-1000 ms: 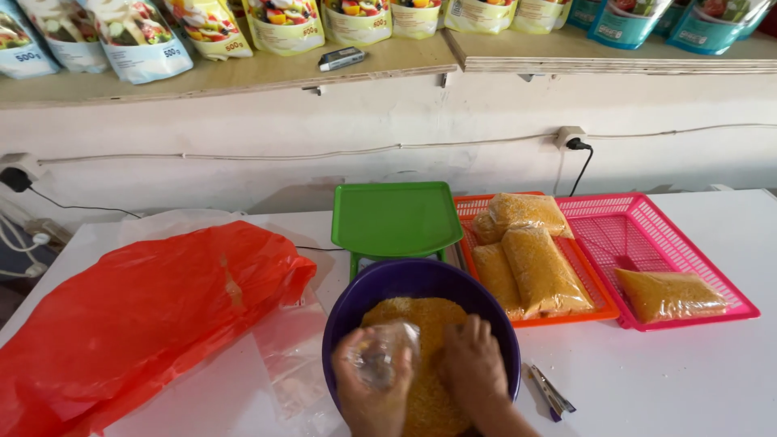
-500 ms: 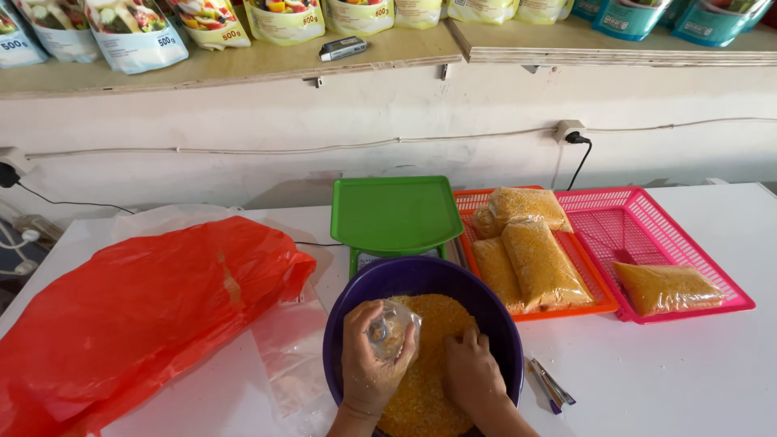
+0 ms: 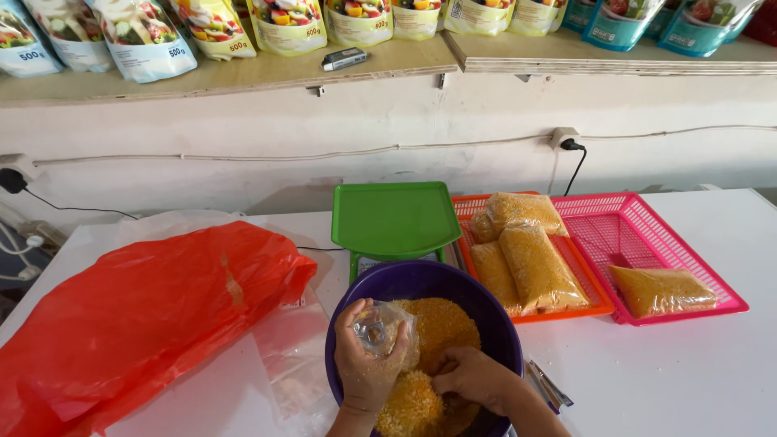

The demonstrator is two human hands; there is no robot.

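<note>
A purple bowl (image 3: 417, 281) of yellow-orange crumbs (image 3: 441, 320) sits at the near edge of the white table. My left hand (image 3: 366, 368) holds a small clear plastic bag (image 3: 380, 328) upright over the bowl's left side. My right hand (image 3: 473, 374) is down in the crumbs on the right, fingers curled into them. Behind the bowl stands a scale with a green tray (image 3: 395, 216).
A big red plastic bag (image 3: 137, 316) lies at left over clear bags (image 3: 291, 356). An orange basket (image 3: 579, 303) holds several filled crumb bags (image 3: 538, 267); a pink basket (image 3: 647, 235) holds one (image 3: 660, 290). A metal tool (image 3: 549, 384) lies beside the bowl. Shelf of pouches (image 3: 146, 40) above.
My left hand has shifted the clear bag slightly left and lower over the bowl. My right hand has dug deeper into the crumbs.
</note>
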